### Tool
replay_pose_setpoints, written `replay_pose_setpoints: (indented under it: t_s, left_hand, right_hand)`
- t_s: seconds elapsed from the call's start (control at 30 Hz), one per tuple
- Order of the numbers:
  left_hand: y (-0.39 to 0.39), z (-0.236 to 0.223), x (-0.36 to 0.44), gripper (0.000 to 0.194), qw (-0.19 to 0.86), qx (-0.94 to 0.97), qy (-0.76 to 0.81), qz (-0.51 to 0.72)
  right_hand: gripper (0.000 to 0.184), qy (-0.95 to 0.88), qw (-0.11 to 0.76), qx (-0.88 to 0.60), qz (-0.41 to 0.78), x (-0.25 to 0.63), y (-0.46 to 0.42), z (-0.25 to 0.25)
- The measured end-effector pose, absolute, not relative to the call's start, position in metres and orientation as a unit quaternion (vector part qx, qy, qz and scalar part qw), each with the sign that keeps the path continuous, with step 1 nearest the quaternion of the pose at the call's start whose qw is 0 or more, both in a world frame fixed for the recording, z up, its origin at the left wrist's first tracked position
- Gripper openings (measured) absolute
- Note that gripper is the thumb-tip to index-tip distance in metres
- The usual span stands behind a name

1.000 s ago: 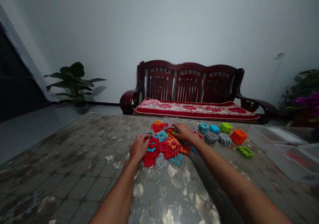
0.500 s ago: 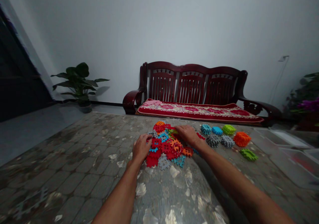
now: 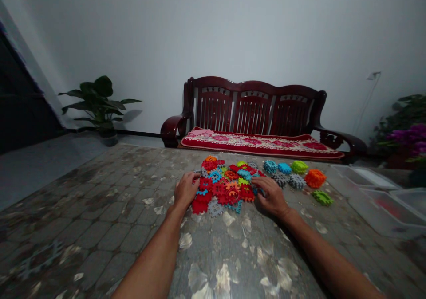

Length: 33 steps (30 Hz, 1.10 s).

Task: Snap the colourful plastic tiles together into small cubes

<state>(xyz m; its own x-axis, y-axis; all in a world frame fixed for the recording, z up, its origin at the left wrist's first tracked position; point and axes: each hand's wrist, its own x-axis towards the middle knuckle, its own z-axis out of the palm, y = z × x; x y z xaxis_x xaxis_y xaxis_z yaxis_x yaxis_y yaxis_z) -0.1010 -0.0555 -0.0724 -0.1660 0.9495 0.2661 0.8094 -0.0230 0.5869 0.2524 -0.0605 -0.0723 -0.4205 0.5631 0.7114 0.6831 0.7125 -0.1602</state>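
Observation:
A pile of toothed plastic tiles, mostly red with blue, orange, green and grey ones, lies on the table in front of me. At the pile's left edge, my left hand is closed, with a grey tile showing at its fingertips; most of its grip is hidden. My right hand rests at the right edge of the pile. Its fingers stretch toward the tiles, and its thumb is apart below them. A blue tile lies just beyond its fingertips.
Assembled toothed blocks, including an orange one and a grey one, stand right of the pile. A flat green piece lies nearer. Clear plastic containers sit far right. A wooden bench stands behind the table.
My right hand has drawn back from over the far part of the pile to its right edge, uncovering tiles there. My left hand stays at the left edge. The view has shifted slightly.

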Motion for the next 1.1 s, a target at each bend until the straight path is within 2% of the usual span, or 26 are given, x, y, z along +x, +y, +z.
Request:
replay_pose_setpoints:
  t_s: [0.1, 0.2, 0.4, 0.5, 0.63, 0.77, 1.0, 1.1]
  left_hand:
    - [-0.055, -0.073, -0.101, 0.029, 0.103, 0.64, 0.689, 0.324]
    - [-0.055, -0.073, -0.101, 0.029, 0.1, 0.639, 0.691, 0.322]
    - [-0.055, -0.073, -0.102, 0.03, 0.101, 0.641, 0.692, 0.316]
    - [-0.056, -0.072, -0.102, 0.03, 0.106, 0.641, 0.693, 0.312]
    - [-0.055, -0.072, -0.102, 0.03, 0.109, 0.639, 0.694, 0.314]
    - [-0.054, -0.074, -0.102, 0.03, 0.103, 0.637, 0.695, 0.316]
    - [-0.053, -0.076, -0.102, 0.03, 0.103, 0.636, 0.697, 0.316]
    - [-0.053, -0.076, -0.103, 0.03, 0.101, 0.639, 0.694, 0.316]
  right_hand:
    - [0.039, -0.81, 0.386, -0.437, -0.057, 0.251, -0.065, -0.077]
    - [0.029, -0.783, 0.345, -0.516, -0.016, 0.24, -0.068, -0.072]
    - [0.048, -0.758, 0.167, -0.63, -0.006, 0.209, -0.077, -0.042]
    - [0.048, -0.754, 0.117, -0.646, -0.008, 0.199, -0.077, -0.033]
    - [0.038, -0.755, 0.145, -0.64, -0.001, 0.199, -0.075, -0.033]
    - [0.044, -0.75, 0.173, -0.639, -0.003, 0.204, -0.076, -0.038]
    - [0.05, -0.756, 0.167, -0.633, -0.008, 0.191, -0.079, -0.037]
    - [0.047, -0.757, 0.177, -0.629, 0.0, 0.189, -0.078, -0.04]
